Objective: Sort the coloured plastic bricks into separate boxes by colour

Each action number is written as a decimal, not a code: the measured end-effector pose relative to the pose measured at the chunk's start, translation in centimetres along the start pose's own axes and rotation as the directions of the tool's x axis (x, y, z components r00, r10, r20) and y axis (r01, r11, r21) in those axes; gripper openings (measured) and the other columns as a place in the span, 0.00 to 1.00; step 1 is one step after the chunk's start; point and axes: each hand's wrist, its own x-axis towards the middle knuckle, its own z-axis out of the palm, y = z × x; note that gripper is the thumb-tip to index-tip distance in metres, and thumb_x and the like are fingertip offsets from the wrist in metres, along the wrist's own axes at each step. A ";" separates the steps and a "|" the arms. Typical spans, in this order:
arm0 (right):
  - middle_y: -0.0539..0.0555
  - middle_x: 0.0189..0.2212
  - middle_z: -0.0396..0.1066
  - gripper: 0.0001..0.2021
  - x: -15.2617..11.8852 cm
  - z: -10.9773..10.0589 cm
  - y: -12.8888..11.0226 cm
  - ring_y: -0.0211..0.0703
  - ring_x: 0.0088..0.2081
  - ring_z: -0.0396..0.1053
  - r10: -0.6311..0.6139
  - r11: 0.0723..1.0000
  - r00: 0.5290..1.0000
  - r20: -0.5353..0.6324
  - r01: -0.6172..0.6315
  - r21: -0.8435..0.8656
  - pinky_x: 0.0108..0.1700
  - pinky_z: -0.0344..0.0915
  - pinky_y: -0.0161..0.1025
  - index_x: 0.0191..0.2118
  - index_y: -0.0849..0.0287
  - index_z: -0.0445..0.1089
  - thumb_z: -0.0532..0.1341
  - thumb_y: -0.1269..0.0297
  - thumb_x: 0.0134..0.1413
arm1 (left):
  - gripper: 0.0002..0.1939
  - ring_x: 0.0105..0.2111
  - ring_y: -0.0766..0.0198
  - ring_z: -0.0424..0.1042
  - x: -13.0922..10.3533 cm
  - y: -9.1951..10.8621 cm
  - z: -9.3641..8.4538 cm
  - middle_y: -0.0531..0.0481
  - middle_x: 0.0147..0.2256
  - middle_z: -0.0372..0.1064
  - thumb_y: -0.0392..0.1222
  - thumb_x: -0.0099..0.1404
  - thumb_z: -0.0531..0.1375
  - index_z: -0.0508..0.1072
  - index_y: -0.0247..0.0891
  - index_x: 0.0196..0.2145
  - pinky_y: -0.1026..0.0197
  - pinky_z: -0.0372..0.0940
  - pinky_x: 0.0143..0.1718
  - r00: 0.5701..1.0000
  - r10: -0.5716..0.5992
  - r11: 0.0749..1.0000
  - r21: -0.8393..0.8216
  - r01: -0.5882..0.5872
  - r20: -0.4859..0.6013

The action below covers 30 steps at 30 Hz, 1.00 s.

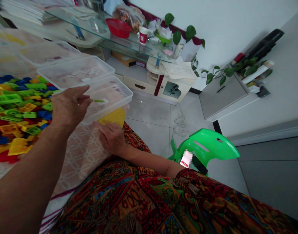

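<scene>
Main risk: the green strip (99, 101) could slip or land askew, since L hand (70, 105) has only its fingertips by one end; fingers are bunched loosely, and can't tell if they pinch the strip or are just clear of it. The strip is over the nearest box (123, 99), against or above a white slip (105, 100); blur hides whether it touches bottom. 2nd risk: the box's R end is v. close to the table edge w/ floor (149, 112) beyond, so a shove from L could tip it off. R hand (112, 138) is half curled, index out at the box's near side, beside the yellow patch (115, 117); can't tell if it grips the wall or just rests there. L wrist is also right by the bricks (29, 107), so a careless sweep might scatter some onto the cloth (78, 152). The strip's long axis runs approx. L–R across the view, nearly level, one end toward L fingertips, the other toward the box's R end.
</scene>
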 end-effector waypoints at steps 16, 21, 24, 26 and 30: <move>0.56 0.36 0.77 0.17 1.3 -2.6 1.2 0.43 0.38 0.74 0.058 0.932 0.953 -0.298 0.055 0.357 0.44 0.71 0.40 0.53 0.58 0.71 0.51 0.63 0.63 | 0.18 0.38 0.61 0.74 -3.0 -6.1 -10.2 0.45 0.42 0.77 0.43 0.64 0.53 0.78 0.36 0.45 0.61 0.67 0.43 0.899 -0.230 0.962 0.052 0.267 -0.373; 0.56 0.35 0.78 0.14 4.1 -3.1 0.2 0.43 0.37 0.76 -0.125 0.925 0.953 -0.277 0.213 0.316 0.42 0.72 0.40 0.45 0.57 0.74 0.53 0.64 0.62 | 0.18 0.35 0.62 0.74 -3.3 -8.6 -11.5 0.45 0.40 0.77 0.42 0.63 0.53 0.79 0.36 0.44 0.61 0.68 0.42 0.862 -0.260 0.955 0.015 0.296 -0.436; 0.57 0.35 0.78 0.13 6.7 -3.7 0.1 0.45 0.38 0.76 -0.171 0.932 0.917 -0.360 0.269 0.243 0.42 0.72 0.41 0.43 0.57 0.75 0.53 0.64 0.62 | 0.18 0.33 0.62 0.74 -3.7 -10.4 -12.3 0.45 0.39 0.78 0.42 0.64 0.53 0.79 0.36 0.44 0.61 0.68 0.41 0.842 -0.277 0.946 0.022 0.323 -0.462; 0.58 0.35 0.78 0.13 8.4 -4.0 0.4 0.46 0.37 0.76 -0.153 0.943 0.900 -0.408 0.257 0.213 0.43 0.72 0.42 0.42 0.57 0.75 0.53 0.63 0.62 | 0.18 0.35 0.61 0.74 -4.1 -11.6 -12.9 0.45 0.40 0.78 0.42 0.64 0.53 0.79 0.36 0.44 0.60 0.68 0.42 0.827 -0.293 0.938 0.025 0.346 -0.480; 0.59 0.36 0.78 0.14 10.3 -3.5 1.3 0.47 0.37 0.76 -0.171 0.957 0.913 -0.370 0.243 0.158 0.42 0.72 0.42 0.40 0.58 0.76 0.53 0.62 0.61 | 0.17 0.36 0.60 0.75 -5.2 -13.7 -14.0 0.45 0.42 0.78 0.42 0.64 0.52 0.79 0.37 0.43 0.60 0.68 0.43 0.777 -0.339 0.910 0.023 0.413 -0.531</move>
